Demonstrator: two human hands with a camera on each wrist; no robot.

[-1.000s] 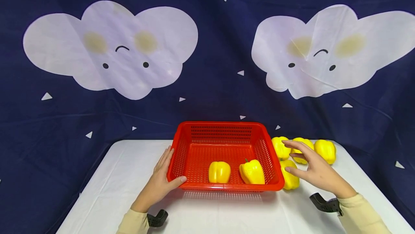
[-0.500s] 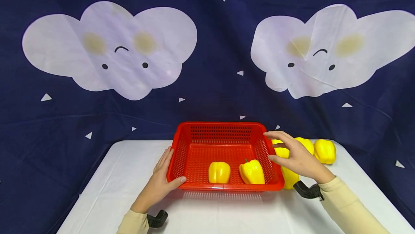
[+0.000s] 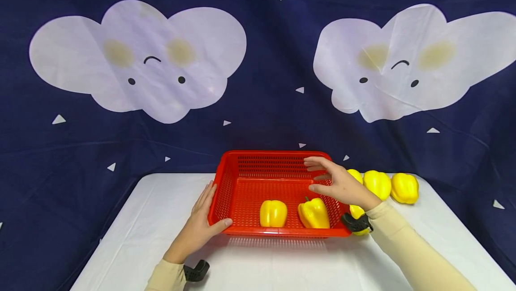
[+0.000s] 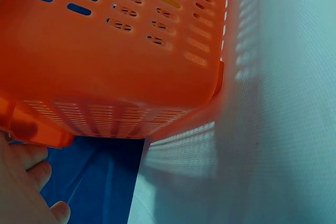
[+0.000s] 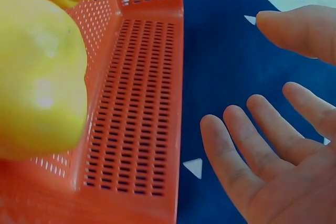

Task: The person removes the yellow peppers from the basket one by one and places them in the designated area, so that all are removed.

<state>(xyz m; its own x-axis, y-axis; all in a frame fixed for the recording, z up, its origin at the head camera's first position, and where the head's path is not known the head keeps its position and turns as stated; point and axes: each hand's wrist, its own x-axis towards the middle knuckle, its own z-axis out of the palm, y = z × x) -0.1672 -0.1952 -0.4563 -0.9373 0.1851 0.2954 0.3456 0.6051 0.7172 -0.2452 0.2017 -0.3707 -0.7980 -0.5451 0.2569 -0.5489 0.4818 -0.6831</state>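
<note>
A red plastic basket [image 3: 278, 232] with slotted walls stands on the table. Inside, near its front wall, lie two yellow bell peppers, the left one [image 3: 273, 213] and the right one [image 3: 314, 213] with a green stem. My left hand [image 3: 198, 226] rests at the basket's front left corner, fingers stretched along the outer side and thumb over the rim. My right hand [image 3: 342, 183] hovers over the basket's right side, fingers spread and slightly bent, holding nothing. In the right wrist view its palm [image 5: 299, 187] shows bare beside the slotted wall.
Several more yellow bell peppers [image 3: 377, 185] sit on the table just right of the basket, some partly hidden by my right hand and forearm. A white cloth covers the table [image 3: 282, 268]. Behind it hangs a dark blue curtain [image 3: 278, 80] printed with clouds.
My right hand has moved left from above the peppers beside the basket to over the basket's right side. The left hand, basket and peppers have stayed in place.
</note>
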